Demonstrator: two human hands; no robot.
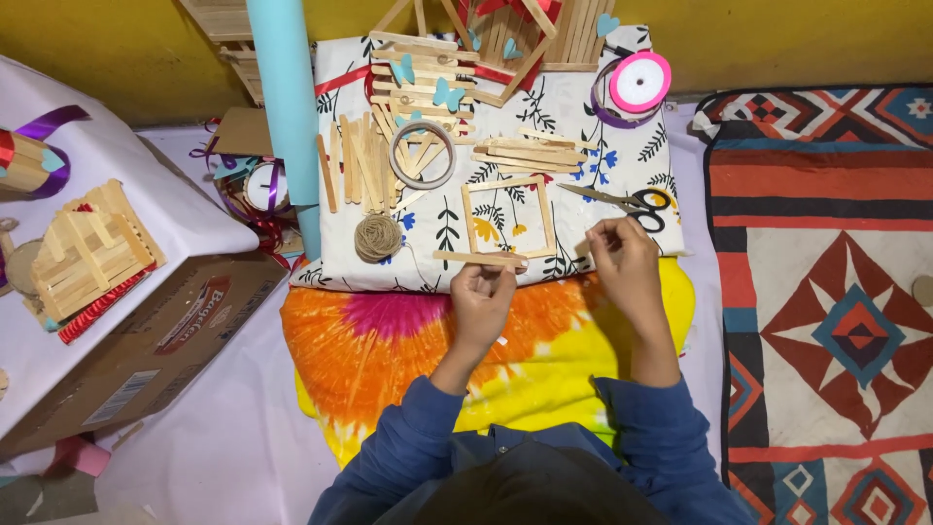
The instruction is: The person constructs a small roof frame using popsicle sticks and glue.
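My left hand [481,297] pinches a flat wooden craft stick [476,259] held level at the near edge of a floral cloth board [632,146]. My right hand [622,262] hovers close to the right, fingers curled as if pinching something thin; I cannot tell what. Just beyond the stick lies a square frame of glued sticks [507,216]. A ball of jute twine [378,237] sits to the left, with a thin strand running toward my hands. Black-handled scissors [627,201] lie just beyond my right hand.
Loose craft sticks [360,165], a tape ring [423,154], a pink ribbon spool [639,82] and stick structures with blue hearts [428,78] cover the board. A light blue roll [287,107] stands left. A cardboard box [146,340] bears a stick model [87,253]. Patterned rug [826,292] right.
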